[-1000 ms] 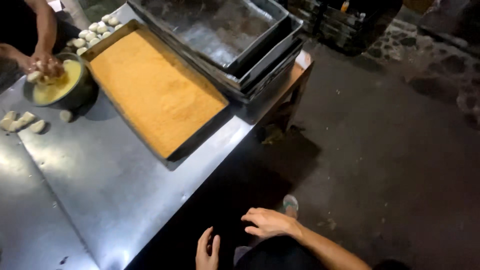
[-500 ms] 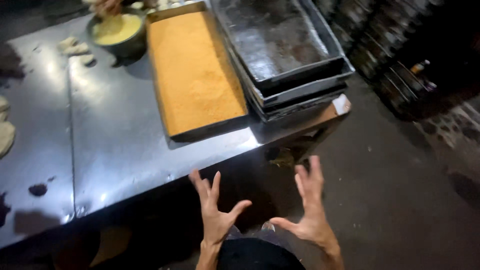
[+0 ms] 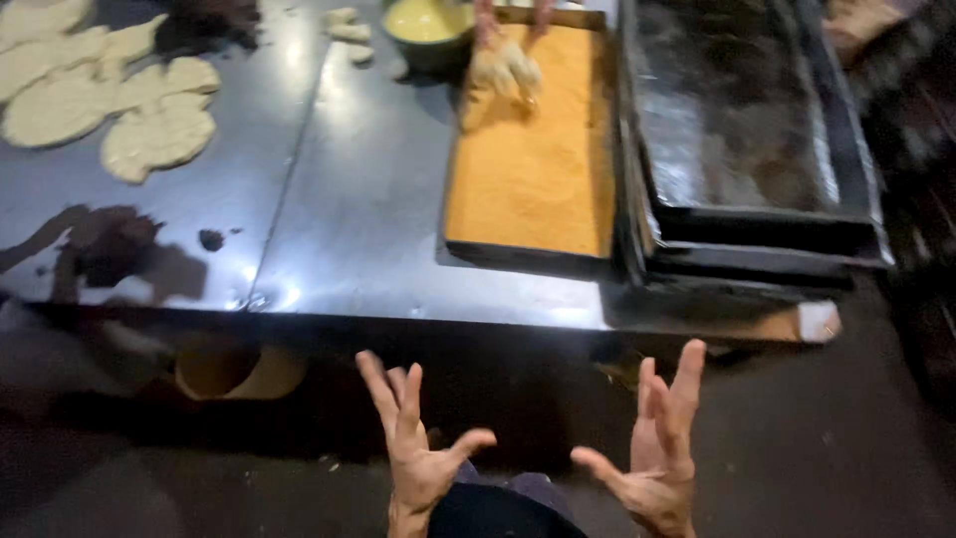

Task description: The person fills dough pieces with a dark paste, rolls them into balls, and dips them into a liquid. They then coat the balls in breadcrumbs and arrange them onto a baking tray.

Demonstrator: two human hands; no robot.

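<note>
On the far left of the worktop [image 3: 329, 209] I see flat pale dough pieces [image 3: 110, 100] lying spread out, with a dark smear [image 3: 110, 249] nearer the front edge. Further right, small dough lumps [image 3: 349, 25] sit beside a bowl of yellow batter [image 3: 428, 25] at the top edge. Next is the tray of orange crumbs [image 3: 533, 169]: long axis runs away from me, short end facing the worktop's front edge, just beside a stack of dark empty trays [image 3: 747, 130] lined up the same way on its right. Another person's hands [image 3: 503, 55] are at the far end of the crumb tray, pressing a crumb-coated piece [image 3: 503, 75]. My own hands are low in frame, below the worktop edge and well apart from the trays. My left hand [image 3: 418, 448] is open, fingers spread and pointing up, palm toward the right, holding nothing. My right hand [image 3: 662, 453] mirrors it, open, fingers splayed upward, empty. The crumb tray's near end is the closest thing to both, sitting above and between them. Below the worktop on the left there's a tan round container [image 3: 239, 369], partly in shadow.
</note>
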